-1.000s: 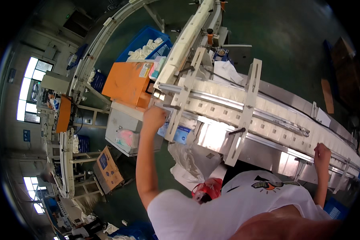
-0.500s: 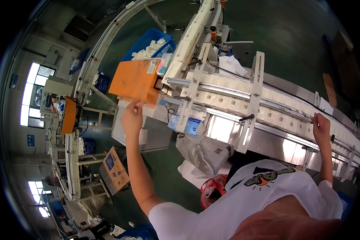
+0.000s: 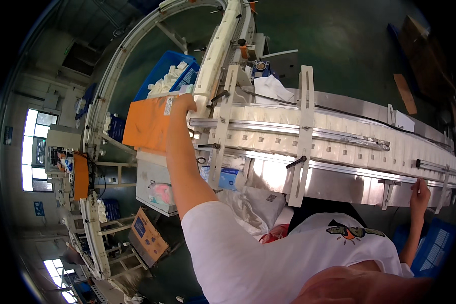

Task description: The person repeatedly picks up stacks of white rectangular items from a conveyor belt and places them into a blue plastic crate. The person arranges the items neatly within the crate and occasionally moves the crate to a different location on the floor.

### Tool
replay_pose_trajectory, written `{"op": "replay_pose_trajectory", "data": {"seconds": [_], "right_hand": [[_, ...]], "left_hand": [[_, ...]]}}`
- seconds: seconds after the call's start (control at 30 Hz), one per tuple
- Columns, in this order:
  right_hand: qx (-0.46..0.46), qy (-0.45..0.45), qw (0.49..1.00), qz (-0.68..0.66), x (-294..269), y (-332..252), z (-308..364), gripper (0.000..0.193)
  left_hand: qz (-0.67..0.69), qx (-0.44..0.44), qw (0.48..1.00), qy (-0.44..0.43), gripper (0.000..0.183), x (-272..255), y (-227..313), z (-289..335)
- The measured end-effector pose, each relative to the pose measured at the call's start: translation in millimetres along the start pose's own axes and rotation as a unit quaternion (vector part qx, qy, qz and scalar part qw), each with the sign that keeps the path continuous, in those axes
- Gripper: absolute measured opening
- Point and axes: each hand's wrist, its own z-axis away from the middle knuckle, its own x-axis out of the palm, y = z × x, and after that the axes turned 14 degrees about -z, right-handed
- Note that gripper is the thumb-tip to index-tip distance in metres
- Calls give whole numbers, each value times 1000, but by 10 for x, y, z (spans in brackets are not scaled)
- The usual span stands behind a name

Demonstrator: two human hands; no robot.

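Note:
My left hand (image 3: 185, 103) reaches over the right edge of an orange box-shaped cover (image 3: 148, 124), close to the bend of the conveyor. Its fingers curve down and away from me, and their tips are mostly hidden. Beside it, pale soft packs (image 3: 207, 76) stand packed in a row along the far conveyor. My right hand (image 3: 419, 195) is at the near rail of the long conveyor (image 3: 357, 175), its fingers bent together with nothing visible in them. White wrapped packs (image 3: 289, 144) with small dark squares fill this conveyor between metal rails.
Slotted upright brackets (image 3: 303, 131) with black clamp levers (image 3: 296, 162) stick out over the conveyor. A blue crate (image 3: 169, 76) of white pieces stands behind the orange cover. Below the conveyor are a blue packet (image 3: 227, 177) and a plastic bag (image 3: 261, 205). Another blue crate (image 3: 433, 248) stands at right.
My left hand has moved up and forward past the orange cover toward the conveyor bend. My right hand has dropped from above the packs to the near rail. The view has shifted.

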Motion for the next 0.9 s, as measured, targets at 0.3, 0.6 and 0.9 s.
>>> {"op": "replay_pose_trajectory", "data": {"seconds": [0.3,0.6,0.9], "right_hand": [[-24,27,999,3,33,100,-129,21],[-31,12,999,4,113,41,-264,19],[31,9,997,-73,315,8,-313,20]], "left_hand": [[84,-13,996,16,53,-291,-91,361],[-57,36,995,-80,48,-159,175,60],[-23,4,998,55,31,-106,410,189]]}}
